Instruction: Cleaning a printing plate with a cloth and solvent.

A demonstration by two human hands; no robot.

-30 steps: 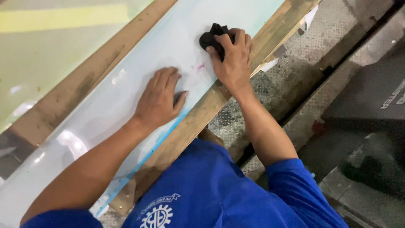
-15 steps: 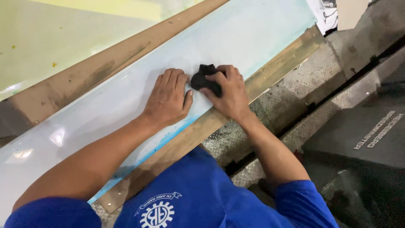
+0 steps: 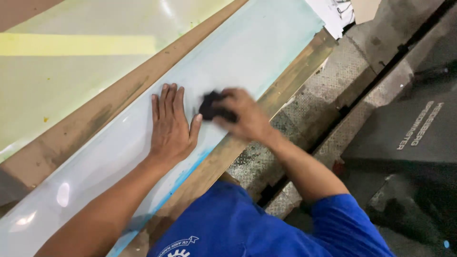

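Hands differ little from before: left hand (image 3: 170, 124) stays flat on the pale sheet (image 3: 247, 52), right hand (image 3: 240, 116) still grasping the black pad (image 3: 208, 105).

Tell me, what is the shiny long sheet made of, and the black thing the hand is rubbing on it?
The pale sheet looks like glossy plastic film or coated metal: smooth, with bright light spots. Which one is unclear. The black lump in the right hand looks like soft cloth or sponge, matte and crumpled, though blurred. The left hand lies flat on the sheet.
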